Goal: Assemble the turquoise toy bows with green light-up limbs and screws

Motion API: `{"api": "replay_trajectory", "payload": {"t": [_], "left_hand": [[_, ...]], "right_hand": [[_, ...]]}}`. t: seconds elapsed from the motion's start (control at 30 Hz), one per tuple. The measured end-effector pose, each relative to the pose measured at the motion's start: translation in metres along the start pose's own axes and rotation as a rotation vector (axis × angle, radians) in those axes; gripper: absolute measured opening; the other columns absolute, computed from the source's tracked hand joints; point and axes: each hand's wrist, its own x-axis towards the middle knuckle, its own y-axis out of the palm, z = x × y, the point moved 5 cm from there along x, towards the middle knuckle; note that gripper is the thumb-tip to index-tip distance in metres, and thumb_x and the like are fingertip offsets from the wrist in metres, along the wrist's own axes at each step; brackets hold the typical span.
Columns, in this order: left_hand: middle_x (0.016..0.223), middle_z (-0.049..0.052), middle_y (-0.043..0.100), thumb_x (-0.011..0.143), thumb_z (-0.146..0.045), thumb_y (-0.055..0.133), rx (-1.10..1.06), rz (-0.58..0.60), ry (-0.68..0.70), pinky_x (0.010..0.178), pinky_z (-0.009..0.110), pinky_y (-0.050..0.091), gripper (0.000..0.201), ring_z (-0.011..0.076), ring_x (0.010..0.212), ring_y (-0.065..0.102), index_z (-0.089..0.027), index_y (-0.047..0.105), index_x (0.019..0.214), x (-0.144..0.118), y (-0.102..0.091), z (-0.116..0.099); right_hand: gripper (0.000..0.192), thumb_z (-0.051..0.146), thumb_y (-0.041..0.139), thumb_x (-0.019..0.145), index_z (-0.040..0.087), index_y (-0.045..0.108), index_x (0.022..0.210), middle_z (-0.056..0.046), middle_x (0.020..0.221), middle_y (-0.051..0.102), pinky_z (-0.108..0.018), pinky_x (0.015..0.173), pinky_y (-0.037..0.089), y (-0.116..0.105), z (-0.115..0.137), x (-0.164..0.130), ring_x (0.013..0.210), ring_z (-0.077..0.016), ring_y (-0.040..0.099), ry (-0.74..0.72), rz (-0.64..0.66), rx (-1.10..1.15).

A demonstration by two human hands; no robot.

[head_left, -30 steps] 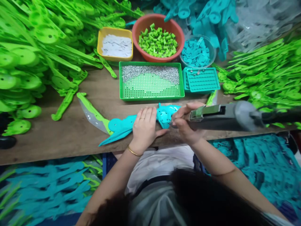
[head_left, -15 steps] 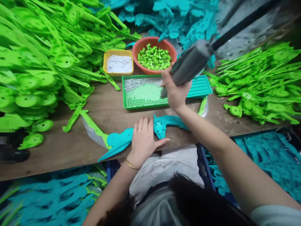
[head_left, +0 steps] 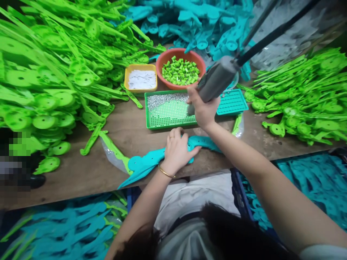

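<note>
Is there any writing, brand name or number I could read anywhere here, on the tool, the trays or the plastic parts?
None can be read: the grey power tool, the green perforated tray, the yellow tub and the teal plastic part show no legible text.

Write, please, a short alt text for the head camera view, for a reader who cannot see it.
At a wooden table, the left hand presses on a teal plastic part while the right hand holds a grey power tool over a green tray of small metal screws. Heaps of green parts surround them.
</note>
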Motion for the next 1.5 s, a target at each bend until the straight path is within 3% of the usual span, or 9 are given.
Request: {"api": "replay_trajectory", "payload": {"t": [0.1, 0.23, 0.57, 0.77, 0.9, 1.03, 1.13, 1.3, 1.5], "left_hand": [[0.119, 0.013, 0.05, 0.079, -0.054, 0.063, -0.039, 0.002, 0.02, 0.099, 0.045, 0.041, 0.045, 0.0306, 0.115, 0.045, -0.016, 0.062, 0.102, 0.001, 0.0, -0.001], [0.122, 0.012, 0.05, 0.081, -0.053, 0.061, -0.05, 0.01, 0.025, 0.098, 0.045, 0.041, 0.045, 0.0302, 0.117, 0.043, -0.018, 0.062, 0.108, 0.002, 0.0, -0.002], [0.122, 0.011, 0.052, 0.079, -0.052, 0.064, -0.048, 0.007, 0.011, 0.1, 0.045, 0.04, 0.045, 0.0306, 0.118, 0.044, -0.021, 0.063, 0.112, 0.001, 0.0, -0.002], [0.123, 0.013, 0.051, 0.083, -0.053, 0.058, -0.026, 0.019, 0.018, 0.1, 0.047, 0.039, 0.044, 0.0325, 0.121, 0.042, -0.019, 0.061, 0.11, 0.001, 0.001, -0.002], [0.123, 0.013, 0.052, 0.082, -0.052, 0.06, -0.027, 0.023, 0.008, 0.1, 0.047, 0.04, 0.042, 0.0332, 0.121, 0.043, -0.019, 0.06, 0.109, 0.001, 0.0, -0.002], [0.122, 0.012, 0.053, 0.082, -0.052, 0.061, -0.035, 0.019, 0.009, 0.102, 0.047, 0.04, 0.044, 0.0322, 0.121, 0.044, -0.019, 0.059, 0.111, 0.0, -0.001, -0.003], [0.124, 0.013, 0.053, 0.082, -0.052, 0.06, -0.022, 0.007, 0.012, 0.102, 0.047, 0.039, 0.045, 0.0322, 0.121, 0.045, -0.019, 0.06, 0.113, -0.001, -0.001, -0.004], [0.124, 0.015, 0.053, 0.083, -0.051, 0.058, -0.009, 0.031, 0.014, 0.102, 0.047, 0.038, 0.044, 0.0332, 0.122, 0.044, -0.017, 0.061, 0.111, -0.001, 0.0, -0.005], [0.123, 0.015, 0.054, 0.083, -0.052, 0.058, -0.029, 0.041, 0.006, 0.104, 0.046, 0.036, 0.045, 0.0325, 0.122, 0.044, -0.017, 0.061, 0.111, 0.0, 0.001, -0.004]], "right_hand": [[0.035, 0.059, 0.062, 0.079, 0.024, 0.059, 0.082, -0.001, 0.08, 0.063, -0.031, 0.058, 0.055, -0.019, 0.026, -0.008, 0.056, -0.0122, 0.059, 0.013, -0.025, 0.044], [0.029, 0.051, 0.068, 0.078, 0.025, 0.062, 0.089, 0.001, 0.084, 0.065, -0.028, 0.056, 0.054, -0.039, 0.044, -0.038, 0.056, -0.0096, 0.059, 0.071, 0.102, 0.099], [0.02, 0.04, 0.07, 0.078, 0.025, 0.062, 0.089, 0.002, 0.082, 0.064, -0.031, 0.064, 0.056, -0.059, 0.033, -0.062, 0.067, -0.0121, 0.063, 0.058, 0.15, 0.137], [0.023, 0.039, 0.073, 0.074, 0.023, 0.058, 0.082, 0.004, 0.065, 0.058, -0.032, 0.061, 0.055, -0.057, 0.021, -0.073, 0.062, -0.0141, 0.061, 0.135, 0.193, 0.086], [0.019, 0.034, 0.073, 0.074, 0.025, 0.058, 0.08, 0.003, 0.068, 0.061, -0.032, 0.059, 0.055, -0.051, 0.03, -0.065, 0.06, -0.014, 0.06, 0.189, 0.243, 0.107], [0.019, 0.032, 0.07, 0.078, 0.027, 0.059, 0.092, 0.002, 0.085, 0.065, -0.029, 0.054, 0.054, -0.034, 0.035, -0.024, 0.055, -0.0107, 0.057, 0.084, 0.039, 0.177], [0.027, 0.046, 0.067, 0.078, 0.026, 0.056, 0.092, 0.001, 0.077, 0.062, -0.031, 0.054, 0.055, -0.015, 0.021, 0.005, 0.054, -0.0126, 0.057, 0.018, -0.136, 0.103], [0.029, 0.051, 0.068, 0.076, 0.024, 0.055, 0.079, 0.0, 0.065, 0.059, -0.038, 0.06, 0.057, 0.002, -0.009, 0.014, 0.054, -0.0165, 0.059, 0.033, -0.097, -0.02], [0.028, 0.051, 0.064, 0.08, 0.025, 0.054, 0.08, 0.001, 0.066, 0.057, -0.036, 0.06, 0.056, -0.002, -0.014, 0.006, 0.052, -0.0149, 0.058, 0.02, -0.063, -0.089]]}}
